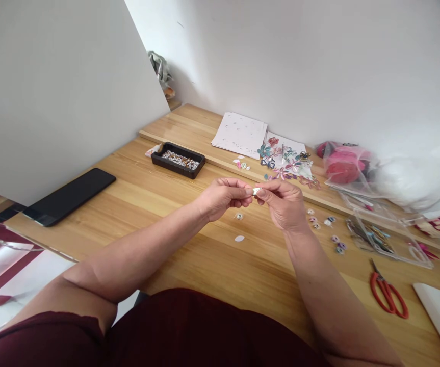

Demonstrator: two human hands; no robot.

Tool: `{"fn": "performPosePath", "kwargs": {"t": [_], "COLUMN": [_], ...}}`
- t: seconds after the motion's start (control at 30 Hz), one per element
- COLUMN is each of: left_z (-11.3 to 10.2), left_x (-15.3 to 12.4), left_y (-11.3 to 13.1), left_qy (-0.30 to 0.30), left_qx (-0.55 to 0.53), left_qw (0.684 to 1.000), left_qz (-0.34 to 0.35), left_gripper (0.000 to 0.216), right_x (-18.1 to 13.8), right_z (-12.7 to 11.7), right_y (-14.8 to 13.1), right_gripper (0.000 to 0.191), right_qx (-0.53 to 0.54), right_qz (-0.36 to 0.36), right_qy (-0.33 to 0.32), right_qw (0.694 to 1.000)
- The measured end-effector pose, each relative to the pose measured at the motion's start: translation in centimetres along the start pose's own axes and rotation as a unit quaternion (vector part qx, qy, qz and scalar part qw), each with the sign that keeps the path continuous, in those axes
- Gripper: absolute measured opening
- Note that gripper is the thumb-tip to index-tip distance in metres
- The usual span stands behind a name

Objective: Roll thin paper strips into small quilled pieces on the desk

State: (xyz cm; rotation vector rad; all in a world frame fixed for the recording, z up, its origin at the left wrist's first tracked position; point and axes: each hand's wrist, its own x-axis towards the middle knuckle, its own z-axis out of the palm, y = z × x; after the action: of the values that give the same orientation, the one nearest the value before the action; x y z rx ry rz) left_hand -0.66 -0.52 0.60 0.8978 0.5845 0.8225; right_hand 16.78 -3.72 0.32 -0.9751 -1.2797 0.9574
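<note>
Over the middle of the wooden table, my left hand (pixel 229 193) and my right hand (pixel 283 199) meet at the fingertips. Both pinch a small white petal-shaped piece (pixel 256 191) with faint stripes; the fingers hide much of it. Below them on the table lies a small bobbin (pixel 238 216) of pale thread. Closer to my body is a flat white petal cutout (pixel 239 238). Several thread bobbins (pixel 313 219) sit to the right of my right hand. Beyond the hands lie a few coloured petals (pixel 242 165) and a cluster of wound-thread flowers (pixel 286 158).
At left are a black tray (pixel 177 160) of beads and a dark phone-like slab (pixel 70 196). White sheets (pixel 239 133) lie at the back. On the right are a clear plastic box (pixel 391 237), red-handled pliers or snips (pixel 388 293), a white block (pixel 439 316) and bagged pink material (pixel 345 165).
</note>
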Motion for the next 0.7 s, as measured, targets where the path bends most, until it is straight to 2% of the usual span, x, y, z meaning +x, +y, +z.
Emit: {"fn": "performPosePath", "kwargs": {"t": [0.53, 0.7], "left_z": [-0.5, -0.8], "left_x": [0.5, 1.0], "left_y": [-0.4, -0.7], "left_qy": [0.001, 0.033], "left_qx": [0.014, 0.021], "left_qw": [1.0, 0.999], "left_qz": [-0.008, -0.015], "left_gripper": [0.009, 0.01], "right_x": [0.1, 0.5], "right_z": [0.1, 0.1], "right_y": [0.8, 1.6], "right_gripper": [0.015, 0.02], "right_qx": [-0.005, 0.01], "right_qz": [-0.014, 0.03], "right_qy": [0.0, 0.015], "right_qw": [1.0, 0.999]}}
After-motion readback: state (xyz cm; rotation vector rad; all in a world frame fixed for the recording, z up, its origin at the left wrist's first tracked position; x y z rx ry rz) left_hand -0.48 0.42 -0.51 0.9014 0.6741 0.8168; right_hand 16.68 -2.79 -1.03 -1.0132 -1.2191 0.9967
